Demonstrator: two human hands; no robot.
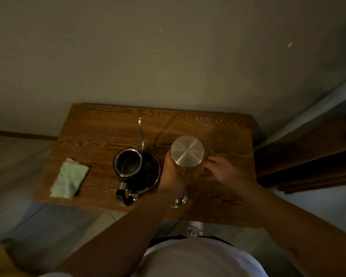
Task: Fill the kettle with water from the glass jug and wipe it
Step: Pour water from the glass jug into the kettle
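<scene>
A black gooseneck kettle (pixel 128 162) stands open on its round base in the middle of the small wooden table (pixel 108 134), spout pointing away, handle toward me. Its metal lid (pixel 180 199) lies near the table's front edge. To the right stands the glass jug with a round metal lid (pixel 187 150). My left hand (pixel 171 172) wraps the jug's left side. My right hand (pixel 220 169) grips the jug's handle on its right side. A folded green and pink cloth (pixel 69 179) lies at the table's left end.
A plain wall rises behind the table. A dark wooden door or frame (pixel 308 156) stands close on the right. Tiled floor surrounds the table, and a shoe (pixel 195 227) shows below its front edge.
</scene>
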